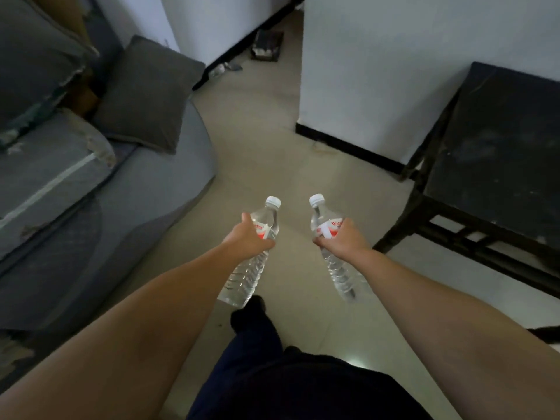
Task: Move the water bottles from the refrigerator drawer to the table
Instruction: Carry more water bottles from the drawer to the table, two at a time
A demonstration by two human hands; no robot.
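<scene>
I carry two clear water bottles with white caps and red labels, one in each hand, out in front of me over the floor. My left hand (247, 236) grips the left bottle (246, 274) around its label, the cap pointing away and slightly right. My right hand (341, 239) grips the right bottle (341, 272) around its label, its cap leaning left. A dark wooden table (500, 140) stands to the right, its top bare and dusty. No refrigerator is in view.
A grey sofa (100, 207) with worn cushions fills the left side. A white wall corner with black skirting (363, 95) juts out ahead, right of centre. Between sofa and wall a tiled passage runs forward, with small litter at its far end (266, 45). My dark-trousered leg steps forward below.
</scene>
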